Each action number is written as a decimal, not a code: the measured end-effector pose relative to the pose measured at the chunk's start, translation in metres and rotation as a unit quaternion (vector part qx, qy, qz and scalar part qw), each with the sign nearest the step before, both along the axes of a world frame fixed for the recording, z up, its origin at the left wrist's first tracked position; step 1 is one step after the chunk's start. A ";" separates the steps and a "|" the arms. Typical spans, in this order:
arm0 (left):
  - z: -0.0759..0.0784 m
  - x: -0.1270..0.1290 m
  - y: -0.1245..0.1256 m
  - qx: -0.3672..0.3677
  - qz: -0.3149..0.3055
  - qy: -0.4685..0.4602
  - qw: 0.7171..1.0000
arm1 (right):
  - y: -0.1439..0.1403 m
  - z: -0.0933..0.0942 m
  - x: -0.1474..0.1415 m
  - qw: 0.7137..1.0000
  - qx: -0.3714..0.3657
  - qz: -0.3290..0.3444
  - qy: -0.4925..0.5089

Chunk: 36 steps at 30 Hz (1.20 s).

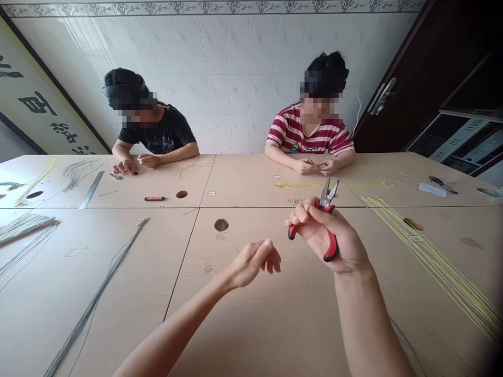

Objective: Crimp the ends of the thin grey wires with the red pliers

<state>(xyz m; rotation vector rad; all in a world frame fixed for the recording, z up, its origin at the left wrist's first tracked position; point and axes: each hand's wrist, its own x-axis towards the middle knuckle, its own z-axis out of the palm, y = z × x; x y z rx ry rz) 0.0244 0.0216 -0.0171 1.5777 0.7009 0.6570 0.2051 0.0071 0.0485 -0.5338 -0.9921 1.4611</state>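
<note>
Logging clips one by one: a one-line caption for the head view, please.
Right hand grips red-handled pliers, left hand pinches a thin wire; two people work across the table.

Pliers (329, 220): red handles with black edging, grey metal head. Bench (275, 324): pale tan wood grain, dark round holes. Cord bundle at right (440, 262): yellow. Wire bundle at left (94, 298): grey-green. Small box (154, 198): red and black. Ruler (91, 190): silver grey. Shirt of person at far right (310, 133): red and white stripes. Shirt of person at far left (163, 133): black with pale print. Wall tiles (236, 68): white, leaf-pattern border on top. Door (416, 89): dark brown.
</note>
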 end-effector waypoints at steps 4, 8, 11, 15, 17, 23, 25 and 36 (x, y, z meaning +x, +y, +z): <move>0.002 -0.002 -0.019 -0.162 -0.117 -0.086 0.976 | 0.010 -0.005 0.001 0.998 -0.049 -0.029 0.026; 0.016 -0.002 -0.030 -0.335 -0.268 -0.196 0.882 | 0.019 -0.013 -0.005 0.994 -0.090 -0.026 0.056; 0.039 -0.005 -0.032 -0.341 -0.270 -0.287 0.854 | 0.021 -0.018 -0.014 0.994 -0.091 -0.016 0.060; 0.078 -0.014 -0.019 -0.255 0.021 -0.411 0.875 | 0.019 -0.022 -0.026 0.995 -0.088 -0.013 0.050; 0.089 -0.018 -0.006 -0.189 0.158 -0.445 0.861 | 0.016 -0.023 -0.032 0.996 -0.083 -0.017 0.042; 0.078 -0.015 0.024 -0.077 0.266 -0.462 0.842 | 0.002 -0.020 -0.046 0.996 -0.019 -0.030 -0.083; 0.069 -0.008 0.025 -0.054 0.266 -0.424 0.864 | -0.003 -0.017 -0.048 0.987 0.013 -0.041 -0.157; 0.054 0.020 0.004 -0.014 0.193 -0.223 0.955 | -0.008 -0.011 -0.043 0.918 0.167 -0.217 -0.285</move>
